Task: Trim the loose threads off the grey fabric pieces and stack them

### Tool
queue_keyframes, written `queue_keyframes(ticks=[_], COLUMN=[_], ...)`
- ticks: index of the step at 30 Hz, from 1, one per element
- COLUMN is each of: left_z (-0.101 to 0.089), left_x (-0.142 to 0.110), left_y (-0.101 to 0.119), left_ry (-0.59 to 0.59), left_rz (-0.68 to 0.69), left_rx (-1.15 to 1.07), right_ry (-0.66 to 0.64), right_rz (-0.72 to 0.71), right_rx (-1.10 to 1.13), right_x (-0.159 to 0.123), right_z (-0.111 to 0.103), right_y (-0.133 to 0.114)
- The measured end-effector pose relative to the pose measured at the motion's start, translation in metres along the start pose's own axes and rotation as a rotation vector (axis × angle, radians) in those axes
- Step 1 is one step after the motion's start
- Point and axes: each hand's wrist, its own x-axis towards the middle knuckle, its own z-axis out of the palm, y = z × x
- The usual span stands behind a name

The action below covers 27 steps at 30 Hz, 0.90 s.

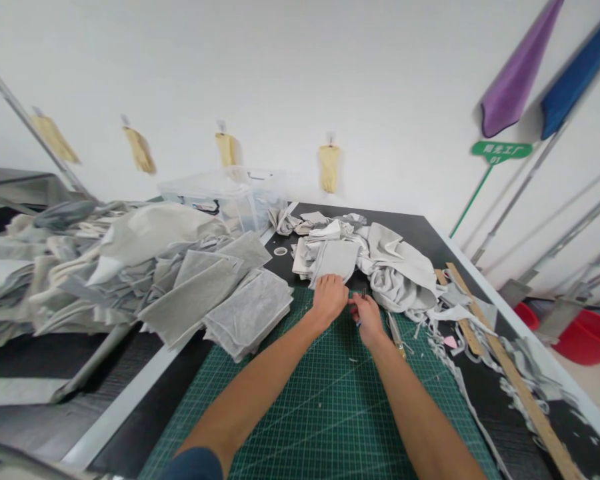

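My left hand point(331, 298) has its fingers curled over the near edge of a flat grey cloth piece point(336, 257) on top of a small pile. Close beside it, almost touching, my right hand point(368, 319) is closed round a slim pen point(364, 293), dark at the upper end with a bit of blue below. Both hands are over the far part of a green gridded cutting mat point(330, 400). A cutter-like tool point(395, 331) lies on the mat just right of my right hand. Bunched pale grey cloth point(400, 263) sits behind it.
Stacked grey cloth pieces point(250, 310) overlap the mat's left edge, beside a large cloth heap point(105, 267). A clear plastic box point(230, 190) stands behind. A tape roll point(281, 251) lies near the pile. Long wooden rulers point(515, 373) and cloth scraps point(460, 317) line the right.
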Motion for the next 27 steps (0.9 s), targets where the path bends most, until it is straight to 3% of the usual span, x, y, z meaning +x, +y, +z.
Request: queue_keyframes(ticks=[5, 8, 11, 15, 18, 21, 23, 27], left_z=[0.003, -0.003, -0.013, -0.02, -0.016, -0.007, -0.003, -0.002], left_x=[-0.072, -0.096, -0.1, -0.094, -0.095, -0.095, -0.094, -0.092], left_y=[0.025, 0.027, 0.012, -0.019, -0.033, -0.037, -0.039, -0.043], left_ry=[-0.156, -0.218, -0.213, -0.117, -0.13, -0.171, -0.205, -0.259], left_rz=[0.059, 0.063, -0.025, -0.227, -0.326, -0.348, -0.367, -0.367], left_rx=[-0.08, -0.133, -0.138, -0.077, -0.073, -0.223, -0.344, -0.54], right_ry=[0.011, 0.008, -0.01, -0.097, -0.21, -0.289, -0.254, -0.067], right_rz=[0.07, 0.088, 0.1, 0.108, 0.121, 0.124, 0.092, -0.021], right_rx=[-0.057, -0.144, -0.241, -0.367, -0.457, -0.531, -0.566, -0.547], right_x=[-0.031, -0.049, -0.062, -0.077, -0.085, -0.085, -0.08, -0.069], right_z=[-0.018, -0.031, -0.041, -0.051, -0.061, -0.07, -0.073, -0.063], right_y=[0.006, 0.01, 0.012, 0.013, 0.013, 0.01, 0.007, 0.006])
